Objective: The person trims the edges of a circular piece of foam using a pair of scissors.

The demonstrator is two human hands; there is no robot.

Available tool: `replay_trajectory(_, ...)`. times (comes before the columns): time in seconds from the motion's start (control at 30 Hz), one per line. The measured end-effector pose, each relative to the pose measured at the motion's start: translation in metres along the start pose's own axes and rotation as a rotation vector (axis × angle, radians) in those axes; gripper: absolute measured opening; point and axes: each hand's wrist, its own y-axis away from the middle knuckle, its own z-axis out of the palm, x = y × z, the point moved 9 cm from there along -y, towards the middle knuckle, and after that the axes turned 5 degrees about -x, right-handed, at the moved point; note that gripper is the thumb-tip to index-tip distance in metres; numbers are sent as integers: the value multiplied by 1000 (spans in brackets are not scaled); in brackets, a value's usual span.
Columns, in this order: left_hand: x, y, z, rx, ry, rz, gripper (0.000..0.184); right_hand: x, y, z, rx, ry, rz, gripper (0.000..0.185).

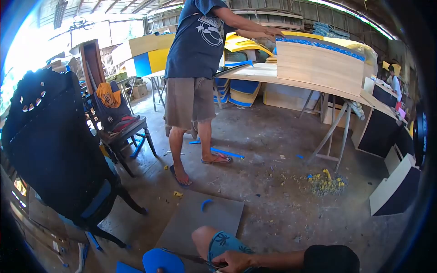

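Observation:
At the bottom edge, my right hand [234, 260] is closed around the handles of what look like scissors [193, 260], their dark blades pointing left. The blade end reaches a rounded blue foam sheet piece [161, 261]. Of my left hand [160, 270] only a fingertip shows, against the lower edge of that blue piece; the rest is out of the frame. Another flat blue piece [126, 267] lies just left of it. My bent knee [205, 239] is beside the right hand.
A standing person [193, 50] rests both hands on a foam-topped wooden box [318, 63] on a trestle table [259, 75]. Dark chairs [50, 145] stand at left. On the floor are a grey board [223, 214], a curved blue scrap [205, 204] and yellow foam crumbs [327, 183].

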Motion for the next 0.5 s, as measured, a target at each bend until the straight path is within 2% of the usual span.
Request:
replay_trajectory(0.03, -2, 3, 1, 35, 178, -82, 39, 0, 1, -1, -9, 98, 49, 32)
replay_trajectory(0.07, -5, 4, -4, 41, 168, -89, 39, 1, 2, 1, -21, 191, 98, 30)
replay_trajectory(0.2, -10, 3, -5, 26, 159, -93, 41, -6, 4, -1, -25, 94, 60, 28)
replay_trajectory(0.27, -5, 6, -6, 53, 118, -97, 42, 1, 1, 10, -164, 76, 24, 35)
replay_trajectory(0.33, -1, 4, -9, 68, 23, 3, 44, -7, 1, 6, -144, 114, 10, 33)
replay_trajectory(0.4, -19, 0, -8, 79, 340, -36, 59, -13, 2, 1, -142, 74, 30, 35)
replay_trajectory(0.43, -10, 0, -3, 18, 345, -31, 56, -10, 1, 3, -173, 55, 81, 37)
replay_trajectory(0.5, -13, 4, -14, 75, 245, -135, 55, 20, 3, 13, -183, -99, 118, 36)
